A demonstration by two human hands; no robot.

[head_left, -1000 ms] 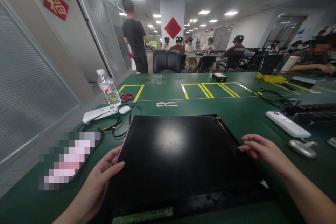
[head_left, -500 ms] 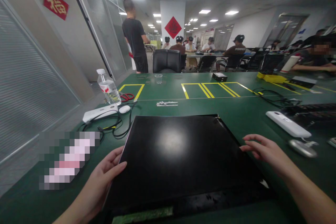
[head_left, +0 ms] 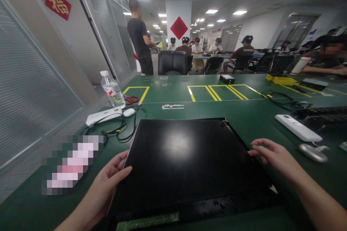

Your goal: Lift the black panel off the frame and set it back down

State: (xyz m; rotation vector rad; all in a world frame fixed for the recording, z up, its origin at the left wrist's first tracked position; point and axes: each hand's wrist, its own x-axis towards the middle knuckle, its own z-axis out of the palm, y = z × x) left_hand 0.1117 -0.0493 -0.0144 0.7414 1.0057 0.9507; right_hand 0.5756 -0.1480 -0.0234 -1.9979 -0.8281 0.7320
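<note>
A black, glossy LCD panel (head_left: 189,166) lies in front of me, and a bright round reflection shows on its upper half. Along its near edge runs a green circuit board strip (head_left: 149,221). A dark frame edge (head_left: 238,135) shows beyond the panel's right side. My left hand (head_left: 115,173) is closed on the panel's left edge, thumb on top and fingers partly hidden at the side. My right hand (head_left: 269,155) is at the right edge with fingers apart and slightly bent; its fingertips are at the frame edge, though firm contact is not clear.
On the left are a water bottle (head_left: 112,90), red-handled scissors (head_left: 131,100), a white device (head_left: 104,116) and black cables (head_left: 126,139). At right lie a white power bank (head_left: 298,128) and a silver mouse-like object (head_left: 313,152). A plastic cup (head_left: 164,81) stands farther back.
Both hands and the panel stay almost where they were. The standing person in the background has raised a forearm slightly.
</note>
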